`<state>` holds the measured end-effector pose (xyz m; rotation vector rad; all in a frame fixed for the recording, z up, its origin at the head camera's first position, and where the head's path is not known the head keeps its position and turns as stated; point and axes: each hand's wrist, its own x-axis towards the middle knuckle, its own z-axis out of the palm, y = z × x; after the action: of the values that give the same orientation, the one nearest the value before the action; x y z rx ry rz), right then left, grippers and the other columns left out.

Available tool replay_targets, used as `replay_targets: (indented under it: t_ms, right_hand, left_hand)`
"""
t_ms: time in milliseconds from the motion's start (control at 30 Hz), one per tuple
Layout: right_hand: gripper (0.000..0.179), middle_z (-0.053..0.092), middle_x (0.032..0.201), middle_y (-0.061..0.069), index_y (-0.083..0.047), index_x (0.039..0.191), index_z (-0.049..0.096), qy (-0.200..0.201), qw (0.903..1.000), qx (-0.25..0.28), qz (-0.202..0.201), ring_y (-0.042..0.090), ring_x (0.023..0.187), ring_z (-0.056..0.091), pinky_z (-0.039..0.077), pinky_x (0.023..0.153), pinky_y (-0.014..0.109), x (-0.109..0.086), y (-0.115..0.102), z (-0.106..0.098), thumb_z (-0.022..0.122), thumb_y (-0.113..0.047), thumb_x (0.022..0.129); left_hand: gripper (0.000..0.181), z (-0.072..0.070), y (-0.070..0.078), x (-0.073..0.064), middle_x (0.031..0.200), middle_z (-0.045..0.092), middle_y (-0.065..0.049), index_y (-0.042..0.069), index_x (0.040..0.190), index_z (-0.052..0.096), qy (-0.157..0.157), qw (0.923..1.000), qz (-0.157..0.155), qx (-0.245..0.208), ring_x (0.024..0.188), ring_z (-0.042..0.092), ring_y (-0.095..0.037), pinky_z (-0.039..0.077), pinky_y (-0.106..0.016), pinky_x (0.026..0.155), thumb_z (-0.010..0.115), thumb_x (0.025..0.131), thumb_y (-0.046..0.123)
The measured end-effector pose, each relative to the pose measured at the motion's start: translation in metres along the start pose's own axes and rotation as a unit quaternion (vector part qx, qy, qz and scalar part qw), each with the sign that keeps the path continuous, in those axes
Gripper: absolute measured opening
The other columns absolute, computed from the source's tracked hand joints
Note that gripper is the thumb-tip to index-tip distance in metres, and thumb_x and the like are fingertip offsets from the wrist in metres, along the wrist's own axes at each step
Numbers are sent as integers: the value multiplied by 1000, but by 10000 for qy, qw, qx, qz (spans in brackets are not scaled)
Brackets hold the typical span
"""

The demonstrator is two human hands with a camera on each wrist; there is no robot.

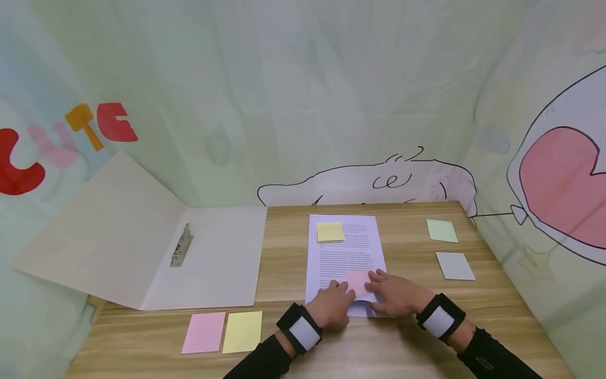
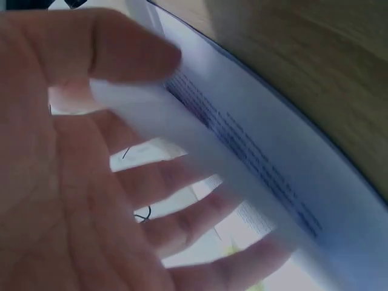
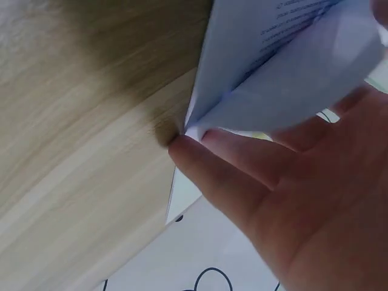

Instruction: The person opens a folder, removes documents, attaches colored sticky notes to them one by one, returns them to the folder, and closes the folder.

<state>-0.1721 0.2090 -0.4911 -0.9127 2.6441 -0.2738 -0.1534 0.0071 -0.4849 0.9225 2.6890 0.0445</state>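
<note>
A printed sheet (image 1: 350, 255) lies on the wooden table, its lower edge bulging up from the text page beneath. Across its lower part is a pink sticky note (image 1: 357, 281), between my two hands. My left hand (image 1: 330, 306) touches the note's left side; in the left wrist view its fingers reach along the raised sheet (image 2: 339, 267), the thumb near the printed page (image 2: 285, 127). On the right, my right hand (image 1: 400, 295) rests extended fingers at the note's edge, its thumb at the sheet's lower corner. A yellow sticky note (image 1: 330, 231) sits near the sheet's top.
An open folder (image 1: 222, 252) with a metal clip (image 1: 182, 246) stands at the left, its cover tilted up. Pink (image 1: 203, 332) and yellow (image 1: 242, 331) note pads lie before it. Green (image 1: 442, 230) and white (image 1: 455, 266) pads lie at the right. A printed curtain (image 1: 331, 105) hangs behind.
</note>
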Motion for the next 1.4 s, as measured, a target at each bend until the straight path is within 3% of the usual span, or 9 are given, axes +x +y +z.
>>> replay_targets:
  t_ms: [300,400,500,667,767,867,1000,1100,1400]
  right_hand:
    - [44,54,129,22,3,124,59,447,9989,66,-150,36,121,49,39,98,48,-9,11,1,50,-28,95]
    - [43,57,125,22,6,124,58,887,9953,333,184,35,116,54,41,95,49,-14,21,-3,55,-25,94]
    - [37,63,109,19,6,115,60,1348,9866,651,645,31,100,61,47,85,48,-16,29,-11,58,-23,92]
    - [24,59,87,10,0,101,59,1494,9819,744,898,23,79,57,48,69,42,-10,34,-14,61,-22,91]
    - [41,59,107,22,8,114,58,1289,9857,658,857,34,96,59,48,82,48,-4,31,-9,65,-24,90]
    - [58,45,132,32,11,128,50,1004,9880,516,1059,44,120,46,38,96,53,2,26,-5,67,-28,88]
    - [61,36,140,33,8,131,49,779,9863,385,1399,46,127,37,35,99,54,11,22,0,68,-29,87]
    - [63,34,142,32,7,132,48,765,9870,273,1385,48,129,33,34,99,55,15,21,1,69,-29,86]
    - [77,29,144,33,5,137,43,609,9917,286,1097,52,130,26,31,101,57,17,21,-2,79,-28,77]
  left_hand:
    - [33,5,2,8,106,55,-6,13,124,57,634,9968,-246,423,93,51,-26,52,-45,65,57,93,22]
    - [30,4,-5,8,101,56,-6,13,123,57,630,9980,-38,86,86,51,-24,51,-41,62,55,94,18]
    - [31,1,-17,7,109,60,-6,13,127,56,692,9967,282,-313,92,56,-23,50,-37,72,50,97,17]
    - [35,-7,-35,-1,123,61,-4,9,131,56,943,9843,851,-1223,103,59,-13,44,-29,91,44,99,16]
    - [35,-14,-40,-8,120,62,-3,9,132,56,951,9706,868,-2031,86,57,-9,45,-24,80,43,100,18]
    - [33,-24,-45,-15,93,61,-5,10,126,59,762,9486,681,-2996,67,46,-11,41,-26,63,42,101,22]
    - [36,-37,-53,-25,103,60,-4,13,130,56,519,9096,487,-4093,82,52,-13,43,-29,71,40,102,28]
    - [40,-49,-64,-33,131,53,-4,13,138,49,507,8871,591,-4549,102,51,-18,42,-34,85,39,103,29]
    - [46,-85,-105,-57,121,57,-15,2,134,51,909,8446,740,-5225,100,52,-22,43,-35,83,36,103,34]
